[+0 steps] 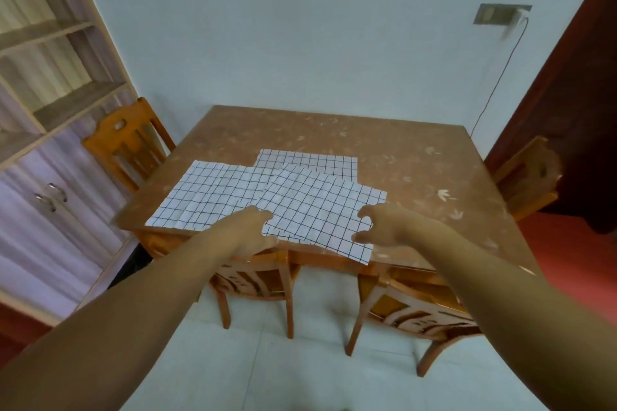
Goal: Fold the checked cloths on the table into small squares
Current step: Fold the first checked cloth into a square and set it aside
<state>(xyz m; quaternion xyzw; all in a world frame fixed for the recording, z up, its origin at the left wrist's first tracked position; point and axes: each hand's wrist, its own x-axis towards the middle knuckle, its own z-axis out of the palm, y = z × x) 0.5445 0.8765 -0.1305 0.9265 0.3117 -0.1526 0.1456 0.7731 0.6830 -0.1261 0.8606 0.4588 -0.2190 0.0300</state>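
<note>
Three checked cloths are seen spread flat on the counter (417, 170), none of them yet folded. The left cloth (207, 193) lies toward the left front corner, the back cloth (310, 160) lies farther in, and the nearest cloth (320, 207) is laid over the edges of both, skewed so that its near right corner hangs just past the counter's front edge. Both arms are stretched toward this nearest cloth. The left hand (248, 232) is placed at its near left corner, fingers bent over the fabric and thumb at the front edge; whether the corner is already pinched or only touched cannot be told from this angle. The right hand (380, 227) is held at the cloth's right side with fingers curled like a claw and thumb spread apart from them, and nothing appears to be gripped in it. The cloth thus lies between the two hands and extends away from them, its near edge running from the left hand down to the overhanging corner. A first fold is judged likely to be made by lifting that near edge and carrying it toward the far edge.
</note>
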